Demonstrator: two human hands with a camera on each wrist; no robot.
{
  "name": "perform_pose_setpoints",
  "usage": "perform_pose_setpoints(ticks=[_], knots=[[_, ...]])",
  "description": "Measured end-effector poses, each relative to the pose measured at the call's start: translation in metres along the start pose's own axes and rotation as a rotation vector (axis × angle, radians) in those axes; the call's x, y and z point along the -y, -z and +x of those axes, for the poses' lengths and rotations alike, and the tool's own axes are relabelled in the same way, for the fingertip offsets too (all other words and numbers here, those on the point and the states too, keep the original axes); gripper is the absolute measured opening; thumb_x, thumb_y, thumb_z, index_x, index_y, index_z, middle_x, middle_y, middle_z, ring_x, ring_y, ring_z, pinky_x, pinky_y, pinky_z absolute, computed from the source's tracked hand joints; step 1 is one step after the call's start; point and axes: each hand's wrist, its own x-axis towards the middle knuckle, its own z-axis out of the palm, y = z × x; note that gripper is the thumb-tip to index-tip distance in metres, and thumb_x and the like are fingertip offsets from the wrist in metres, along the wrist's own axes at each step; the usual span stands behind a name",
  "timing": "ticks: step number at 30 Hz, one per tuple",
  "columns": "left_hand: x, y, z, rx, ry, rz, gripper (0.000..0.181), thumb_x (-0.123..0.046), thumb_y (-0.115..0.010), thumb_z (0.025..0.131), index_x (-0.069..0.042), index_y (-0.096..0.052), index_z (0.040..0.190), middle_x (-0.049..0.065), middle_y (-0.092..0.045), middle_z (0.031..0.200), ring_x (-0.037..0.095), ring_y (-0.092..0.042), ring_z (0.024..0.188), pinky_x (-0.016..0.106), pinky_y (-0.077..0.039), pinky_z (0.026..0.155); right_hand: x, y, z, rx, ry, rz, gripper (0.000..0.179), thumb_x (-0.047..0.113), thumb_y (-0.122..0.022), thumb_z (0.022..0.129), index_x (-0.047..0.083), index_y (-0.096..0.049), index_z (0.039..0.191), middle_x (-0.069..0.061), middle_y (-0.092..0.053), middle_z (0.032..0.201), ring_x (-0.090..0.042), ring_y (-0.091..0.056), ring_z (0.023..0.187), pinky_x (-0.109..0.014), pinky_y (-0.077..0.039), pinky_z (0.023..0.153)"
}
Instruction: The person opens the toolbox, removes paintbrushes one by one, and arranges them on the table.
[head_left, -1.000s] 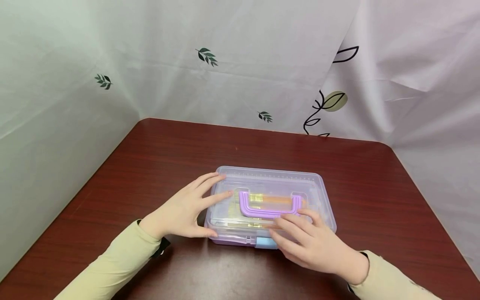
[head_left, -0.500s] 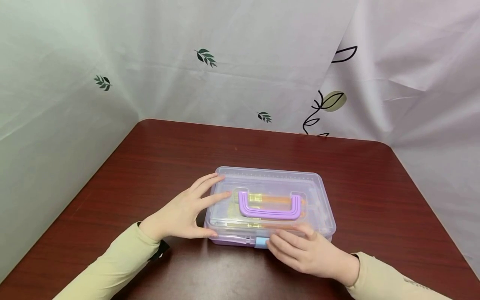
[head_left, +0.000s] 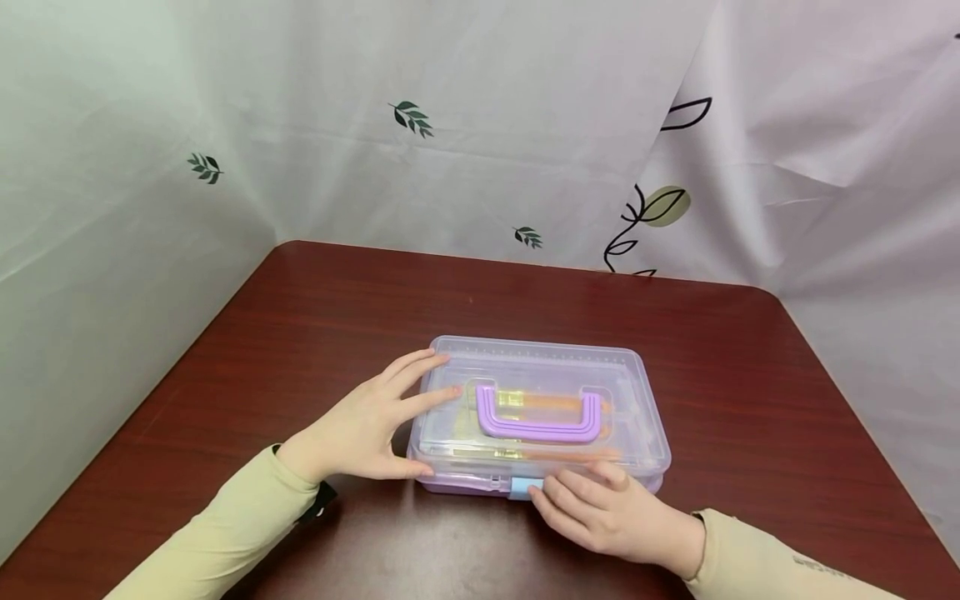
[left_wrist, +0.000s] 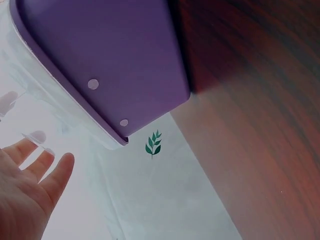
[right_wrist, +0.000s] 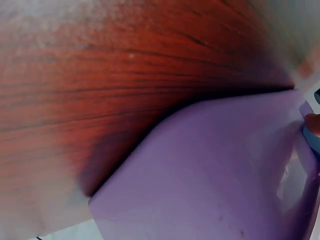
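Wood-grained table (right_wrist: 90, 90) stretches beside the purple box (right_wrist: 200, 170); at the box's one end, the right hand (right_wrist: 314, 123) touches a blue clasp (right_wrist: 312, 142); pale cloth (right_wrist: 75, 231) shows beyond its opposite corner

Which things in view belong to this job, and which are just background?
Likely job things:
rectangular purple plastic box
clear plastic lid, under left hand
light-blue plastic latch, at right hand
slim orange sticks inside

Background:
glossy red-brown woodgrain table
white leaf-print cloth
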Motion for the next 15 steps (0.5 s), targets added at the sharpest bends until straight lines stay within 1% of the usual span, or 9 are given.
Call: perform_pose_setpoints(ticks=[3, 6, 10, 15], knots=[[-0.001, 0.001, 0.001, -0.003, -0.006, 0.005, 0.080, -0.062, -0.070, 0.073, -0.020, -0.049, 0.137, 0.015, -0.035, 0.146, 0.035, -0.030, 0.136, 0.047, -0.044, 0.100, 0.002, -0.002, 0.001, -0.011, -0.004, 0.000, 0.028, 0.008, -0.037, 0.098, 0.010, -0.064, 0.098, 0.002, -0.061, 0.085, -0.012, -0.053, 0.079, -0.031, -0.031, 0.072], [-0.001, 0.001, 0.001, -0.003, -0.010, 0.017, 0.080, -0.063, -0.069, 0.072, -0.020, -0.050, 0.137, 0.016, -0.035, 0.146, 0.035, -0.031, 0.136, 0.047, -0.042, 0.101, 0.005, -0.004, 0.000, -0.021, -0.004, -0.006, 0.027, 0.009, -0.038, 0.097, 0.010, -0.065, 0.097, 0.001, -0.059, 0.083, -0.012, -0.052, 0.077, -0.031, -0.031, 0.072], [-0.001, 0.002, 0.001, 0.000, -0.018, 0.050, 0.080, -0.065, -0.068, 0.072, -0.020, -0.050, 0.137, 0.015, -0.036, 0.146, 0.035, -0.033, 0.135, 0.048, -0.040, 0.103, 0.007, -0.007, -0.003, -0.030, -0.006, -0.021, 0.025, 0.009, -0.039, 0.096, 0.009, -0.064, 0.097, 0.001, -0.059, 0.082, -0.012, -0.051, 0.076, -0.031, -0.031, 0.072], [-0.002, 0.004, 0.000, 0.002, -0.025, 0.092, 0.081, -0.066, -0.067, 0.072, -0.021, -0.050, 0.137, 0.015, -0.038, 0.146, 0.035, -0.035, 0.135, 0.047, -0.037, 0.105, 0.011, -0.010, -0.002, -0.029, -0.017, -0.041, 0.023, 0.009, -0.040, 0.095, 0.011, -0.063, 0.093, 0.002, -0.056, 0.079, -0.012, -0.049, 0.073, -0.030, -0.030, 0.070]])
